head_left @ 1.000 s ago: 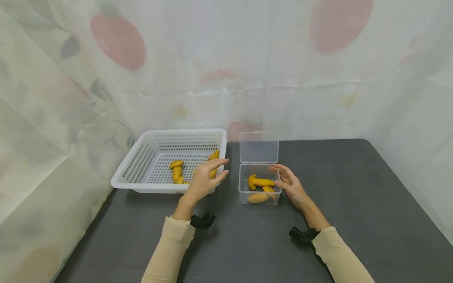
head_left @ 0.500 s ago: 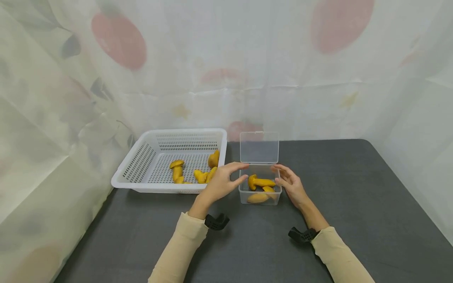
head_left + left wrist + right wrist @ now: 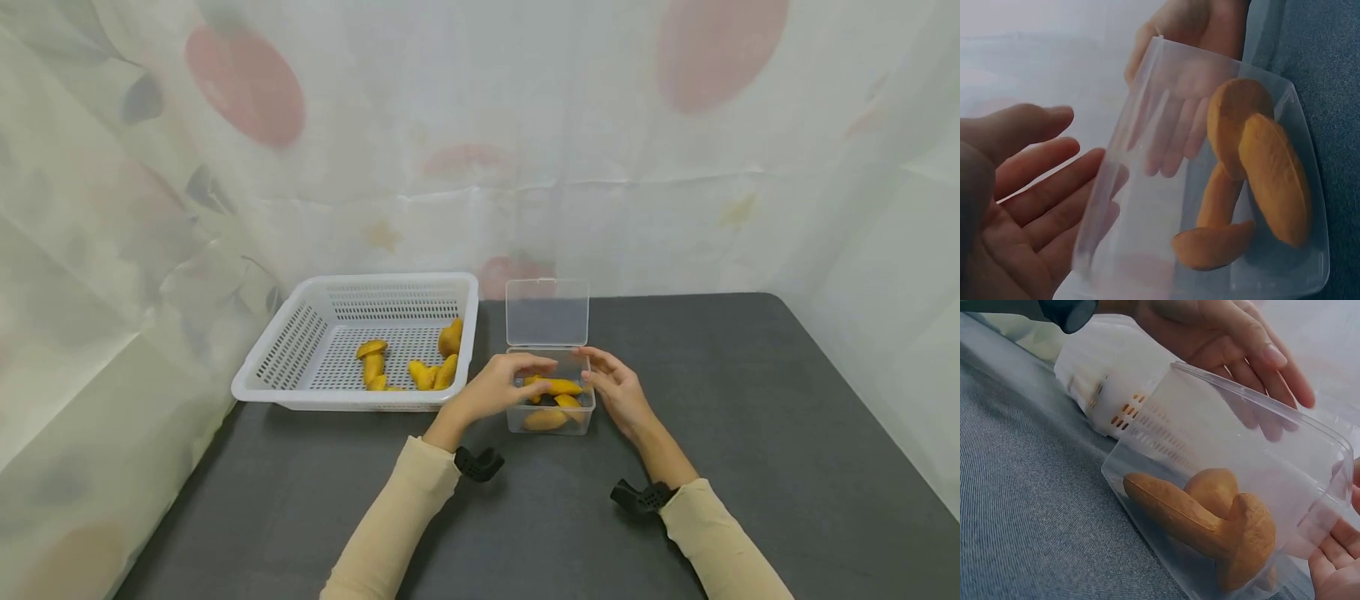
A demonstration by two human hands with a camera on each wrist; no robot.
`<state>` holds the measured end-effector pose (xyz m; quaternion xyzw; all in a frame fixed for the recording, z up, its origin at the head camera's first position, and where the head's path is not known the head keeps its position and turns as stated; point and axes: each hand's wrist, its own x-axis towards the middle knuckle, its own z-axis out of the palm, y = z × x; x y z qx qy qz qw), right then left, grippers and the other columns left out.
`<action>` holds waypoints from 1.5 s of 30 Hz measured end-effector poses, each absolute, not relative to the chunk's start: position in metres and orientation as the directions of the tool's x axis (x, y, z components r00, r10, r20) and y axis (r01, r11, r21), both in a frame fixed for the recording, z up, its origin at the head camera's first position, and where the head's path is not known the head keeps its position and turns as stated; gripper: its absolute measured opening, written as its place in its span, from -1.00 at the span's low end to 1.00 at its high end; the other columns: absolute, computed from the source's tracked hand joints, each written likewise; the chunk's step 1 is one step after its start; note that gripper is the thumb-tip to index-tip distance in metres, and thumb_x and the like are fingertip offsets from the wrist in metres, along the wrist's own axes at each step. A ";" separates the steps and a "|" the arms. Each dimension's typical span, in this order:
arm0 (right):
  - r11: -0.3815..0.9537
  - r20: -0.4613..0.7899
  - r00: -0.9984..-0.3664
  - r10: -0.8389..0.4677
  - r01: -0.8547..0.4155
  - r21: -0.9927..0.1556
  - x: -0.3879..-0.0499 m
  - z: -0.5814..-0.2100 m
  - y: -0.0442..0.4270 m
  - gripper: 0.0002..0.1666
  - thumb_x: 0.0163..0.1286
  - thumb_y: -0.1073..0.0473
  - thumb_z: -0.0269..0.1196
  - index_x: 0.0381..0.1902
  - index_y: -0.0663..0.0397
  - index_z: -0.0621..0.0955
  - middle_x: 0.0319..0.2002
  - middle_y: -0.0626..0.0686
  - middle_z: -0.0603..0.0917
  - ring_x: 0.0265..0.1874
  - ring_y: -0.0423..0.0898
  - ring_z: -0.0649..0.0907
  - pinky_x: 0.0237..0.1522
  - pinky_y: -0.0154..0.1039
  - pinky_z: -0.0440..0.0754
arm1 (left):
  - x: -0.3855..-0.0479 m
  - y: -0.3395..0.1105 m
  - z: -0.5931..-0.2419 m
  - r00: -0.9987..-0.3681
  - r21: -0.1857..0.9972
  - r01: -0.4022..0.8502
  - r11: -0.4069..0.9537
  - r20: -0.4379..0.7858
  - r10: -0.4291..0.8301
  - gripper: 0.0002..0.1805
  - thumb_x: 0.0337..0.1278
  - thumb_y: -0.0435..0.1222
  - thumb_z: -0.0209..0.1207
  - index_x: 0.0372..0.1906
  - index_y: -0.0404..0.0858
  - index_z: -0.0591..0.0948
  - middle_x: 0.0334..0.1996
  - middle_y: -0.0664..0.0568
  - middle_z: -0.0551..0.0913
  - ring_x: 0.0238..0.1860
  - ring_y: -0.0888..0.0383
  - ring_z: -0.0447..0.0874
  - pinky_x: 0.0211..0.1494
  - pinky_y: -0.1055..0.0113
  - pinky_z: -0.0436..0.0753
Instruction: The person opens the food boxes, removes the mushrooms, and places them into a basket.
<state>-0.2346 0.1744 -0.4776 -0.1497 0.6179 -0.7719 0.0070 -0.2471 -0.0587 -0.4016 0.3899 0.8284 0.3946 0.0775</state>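
Observation:
Over the left side of a clear plastic box (image 3: 551, 423) hangs my left hand (image 3: 491, 389), thumb and fingers apart, holding nothing. The left wrist view shows that hand (image 3: 1029, 206) palm up with loosely extended fingers beside the wall of the box (image 3: 1147, 250). My right hand (image 3: 622, 400) touches the box's right side with relaxed fingers; part of it (image 3: 1338, 556) shows at the edge of the right wrist view. Inside the box lie yellow-brown mushrooms (image 3: 1179, 515), partly covered by my left fingers in the head view. Its hinged lid (image 3: 547, 312) stands raised at the back.
A white perforated basket (image 3: 285, 395) stands to the left of the box, with several yellow mushrooms (image 3: 372, 362) in it. Both rest on a dark grey table (image 3: 720, 400). Behind the table hangs a pale patterned curtain (image 3: 480, 100).
My left hand has moved right, from over the basket's right edge to over the box, uncovering mushrooms in the basket. My right hand has stayed at the box's right side.

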 end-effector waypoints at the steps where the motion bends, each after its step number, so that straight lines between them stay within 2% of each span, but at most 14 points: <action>1: -0.239 0.225 -0.955 -0.194 -0.177 -0.955 -0.234 -0.477 0.174 -0.47 0.45 0.29 0.09 0.33 0.32 0.32 0.13 -0.28 0.58 0.22 -0.41 0.48 0.20 -0.61 0.47 | -0.248 -0.057 -0.401 -0.680 0.726 0.572 0.382 0.159 0.716 -0.56 0.30 -0.24 0.16 0.24 -0.26 0.52 0.15 -0.15 0.64 0.16 -0.03 0.64 0.30 0.17 0.61; 7: -0.270 0.237 -0.952 -0.196 -0.180 -0.946 -0.234 -0.476 0.175 -0.52 0.45 0.33 0.07 0.29 0.27 0.36 0.11 -0.27 0.59 0.20 -0.42 0.49 0.17 -0.61 0.50 | -0.260 -0.041 -0.402 -0.609 0.776 0.517 0.361 0.037 0.792 -0.56 0.28 -0.32 0.17 0.24 -0.31 0.52 0.15 -0.15 0.64 0.17 0.01 0.64 0.22 0.42 0.64; 10: -0.287 0.246 -0.948 -0.204 -0.182 -0.940 -0.234 -0.476 0.175 -0.54 0.44 0.36 0.06 0.28 0.26 0.37 0.11 -0.26 0.60 0.19 -0.41 0.51 0.16 -0.60 0.51 | -0.267 -0.033 -0.402 -0.554 0.769 0.529 0.360 -0.008 0.832 -0.58 0.24 -0.35 0.19 0.20 -0.34 0.54 0.12 -0.19 0.65 0.14 0.00 0.67 0.19 0.47 0.64; 14: -0.293 0.252 -0.943 -0.216 -0.184 -0.938 -0.234 -0.476 0.176 -0.54 0.44 0.37 0.05 0.28 0.26 0.37 0.11 -0.27 0.61 0.19 -0.42 0.52 0.18 -0.60 0.50 | -0.273 -0.026 -0.403 -0.516 0.750 0.534 0.391 -0.077 0.853 -0.61 0.18 -0.40 0.23 0.13 -0.39 0.58 0.07 -0.20 0.68 0.10 0.00 0.69 0.14 0.48 0.66; 21: -0.265 0.242 -0.945 -0.219 -0.181 -0.947 -0.233 -0.476 0.176 -0.50 0.45 0.33 0.07 0.31 0.30 0.34 0.10 -0.30 0.60 0.19 -0.44 0.51 0.17 -0.62 0.49 | -0.277 -0.019 -0.409 -0.522 0.666 0.576 0.474 -0.146 0.840 -0.58 0.09 -0.36 0.32 0.10 -0.33 0.62 0.04 -0.11 0.72 0.07 0.07 0.72 0.09 0.54 0.66; 28: -0.264 0.245 -0.945 -0.218 -0.184 -0.947 -0.233 -0.476 0.176 -0.49 0.45 0.31 0.08 0.31 0.31 0.33 0.11 -0.28 0.60 0.21 -0.43 0.50 0.17 -0.62 0.49 | -0.276 -0.016 -0.411 -0.554 0.636 0.585 0.503 -0.140 0.821 -0.63 0.04 -0.41 0.34 0.02 -0.31 0.67 -0.03 -0.08 0.75 0.01 0.08 0.74 0.04 0.54 0.67; 35: -0.273 0.245 -0.946 -0.211 -0.184 -0.944 -0.233 -0.476 0.176 -0.50 0.45 0.32 0.08 0.31 0.30 0.35 0.10 -0.30 0.61 0.20 -0.44 0.50 0.16 -0.62 0.50 | -0.276 -0.016 -0.411 -0.553 0.627 0.610 0.485 -0.101 0.827 -0.66 0.00 -0.42 0.36 -0.03 -0.33 0.68 -0.07 -0.10 0.76 -0.04 0.09 0.76 0.02 0.55 0.68; 41: -0.267 0.247 -0.945 -0.216 -0.186 -0.946 -0.234 -0.478 0.176 -0.52 0.45 0.33 0.07 0.30 0.27 0.36 0.10 -0.30 0.61 0.20 -0.44 0.50 0.13 -0.61 0.51 | -0.277 -0.019 -0.411 -0.539 0.606 0.643 0.469 -0.077 0.839 -0.62 0.08 -0.42 0.30 0.06 -0.34 0.64 0.00 -0.11 0.72 0.00 0.06 0.73 0.08 0.47 0.69; 45: -0.270 0.247 -0.945 -0.215 -0.185 -0.945 -0.234 -0.478 0.177 -0.52 0.44 0.34 0.07 0.29 0.28 0.36 0.10 -0.29 0.60 0.21 -0.46 0.49 0.09 -0.59 0.54 | -0.277 -0.022 -0.410 -0.533 0.595 0.661 0.456 -0.055 0.844 -0.58 0.12 -0.41 0.25 0.13 -0.33 0.61 0.02 -0.10 0.71 -0.08 0.08 0.72 0.00 0.52 0.67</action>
